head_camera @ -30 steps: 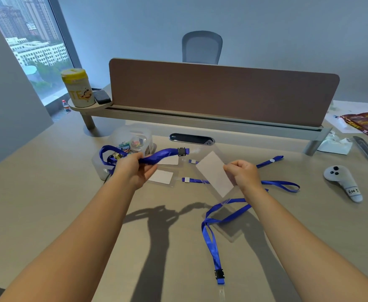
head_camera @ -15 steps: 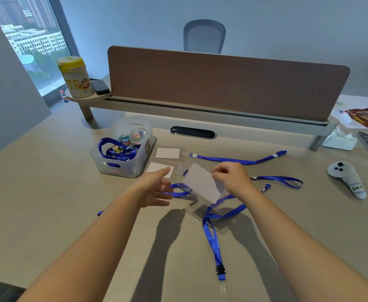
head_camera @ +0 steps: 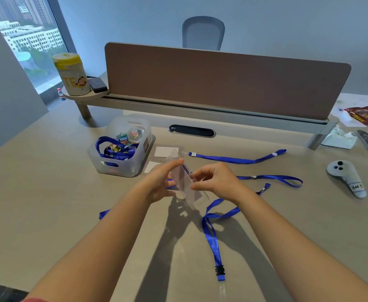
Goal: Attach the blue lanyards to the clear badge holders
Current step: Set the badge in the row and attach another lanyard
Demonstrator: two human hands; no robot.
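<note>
Both hands meet above the counter [head_camera: 47, 214], holding one clear badge holder [head_camera: 184, 182] edge-on: the left hand [head_camera: 160, 182] with fingers extended along it, the right hand [head_camera: 215, 182] with fingers pinched on its edge. Three blue lanyards [head_camera: 211, 234] lie loose to the right; bare counter lies nearer the person.

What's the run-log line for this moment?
hands: left and right both holding clear badge holder above desk | lanyard: loose on desk, clip unattached | step: attach pending

Cool daylight from the window [head_camera: 26, 38] casts soft arm shadows on the desk [head_camera: 47, 214]; wide-angle edges bend.
</note>
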